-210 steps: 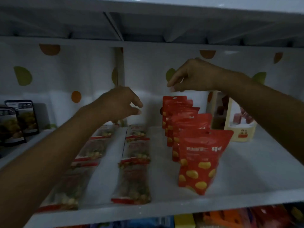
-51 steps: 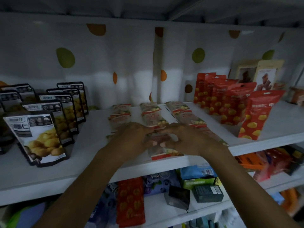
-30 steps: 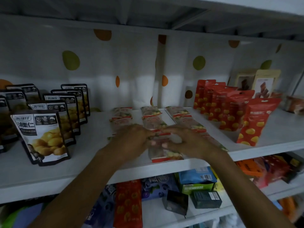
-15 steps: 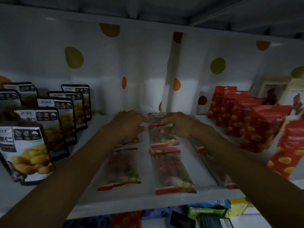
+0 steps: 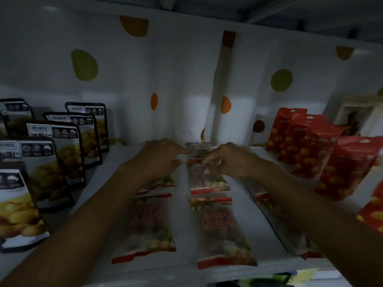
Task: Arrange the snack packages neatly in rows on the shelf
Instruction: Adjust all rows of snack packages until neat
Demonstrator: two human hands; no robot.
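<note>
Risk of skew: left hand (image 5: 160,160) and right hand (image 5: 231,160) pinch the clear, red-trimmed flat snack packet (image 5: 209,181) on the white shelf (image 5: 183,224), where slick film may slide crooked.

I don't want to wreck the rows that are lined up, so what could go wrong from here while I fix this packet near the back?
Your right forearm reaches across the right row of flat packets beside the standing red pouches; a sideways sweep could topple them. The front packet in the middle row lies at the shelf edge; dragging the rear packet that your right hand pinches forward may nudge it off.
</note>
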